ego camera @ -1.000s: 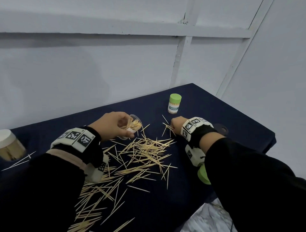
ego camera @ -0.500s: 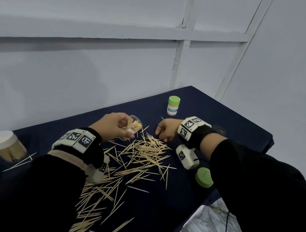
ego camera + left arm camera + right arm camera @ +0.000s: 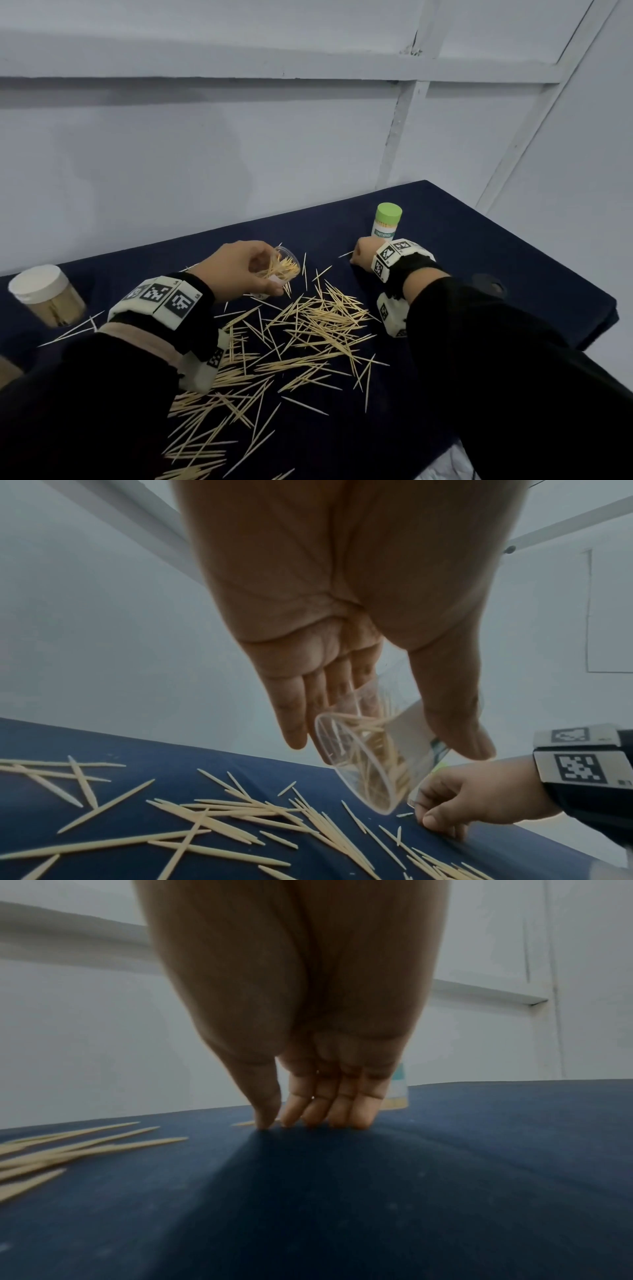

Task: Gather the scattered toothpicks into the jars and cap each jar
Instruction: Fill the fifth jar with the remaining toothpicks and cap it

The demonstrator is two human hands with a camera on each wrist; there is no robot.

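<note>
My left hand (image 3: pixel 270 274) grips a clear open jar (image 3: pixel 286 265), tilted with its mouth to the right and partly filled with toothpicks. In the left wrist view the jar (image 3: pixel 369 764) hangs just above the dark blue cloth. A wide scatter of toothpicks (image 3: pixel 308 325) lies below and between my hands. My right hand (image 3: pixel 359 255) is down on the cloth at the far side of the pile, with the fingertips (image 3: pixel 342 1121) pressed to the fabric. Its thumb and fingers pinch a single toothpick (image 3: pixel 245 1123), which pokes out to the left.
A closed jar with a green cap (image 3: pixel 387 222) stands just behind my right hand. A wider jar with a white lid (image 3: pixel 44 294) stands at the far left. A dark round object (image 3: pixel 486 284) lies near the table's right edge (image 3: pixel 609 308). A wall runs close behind.
My right hand went left toward the pile, then back out to the stray toothpick near the green-capped jar. My left hand kept the tilted jar in place.
</note>
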